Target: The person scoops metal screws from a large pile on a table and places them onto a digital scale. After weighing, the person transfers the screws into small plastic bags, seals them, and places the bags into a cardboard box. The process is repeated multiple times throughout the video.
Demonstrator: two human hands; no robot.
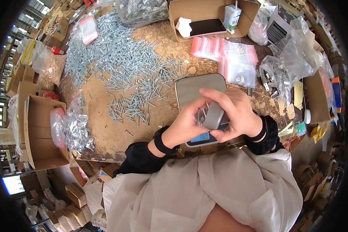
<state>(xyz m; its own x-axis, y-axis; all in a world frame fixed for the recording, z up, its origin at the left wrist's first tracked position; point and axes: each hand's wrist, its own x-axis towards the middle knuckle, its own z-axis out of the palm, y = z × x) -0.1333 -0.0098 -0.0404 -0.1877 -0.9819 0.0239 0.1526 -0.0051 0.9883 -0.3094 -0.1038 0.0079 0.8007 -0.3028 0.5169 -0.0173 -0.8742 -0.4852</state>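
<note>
Both of my hands are together over the lower part of a flat digital scale [185, 91] with a lit blue display. My left hand [183, 125] is closed around a small clear plastic bag [201, 115], which seems to hold a few screws. Against that bag, my right hand [239, 112] grips a smooth grey rounded piece [214, 116] with curled fingers and thumb. Its exact kind does not show, and my fingers hide part of it. A large heap of silvery screws [116, 50] spreads over the worktable [100, 133] to the left.
Red-edged clear zip bags [237, 63] lie beyond the scale. Behind them, an open carton [210, 11] holds a phone [205, 28] and a drink carton [232, 17]. Filled bags [77, 129] lie by a cardboard box [44, 133] at left. Plastic bags with metal parts [276, 77] crowd the right.
</note>
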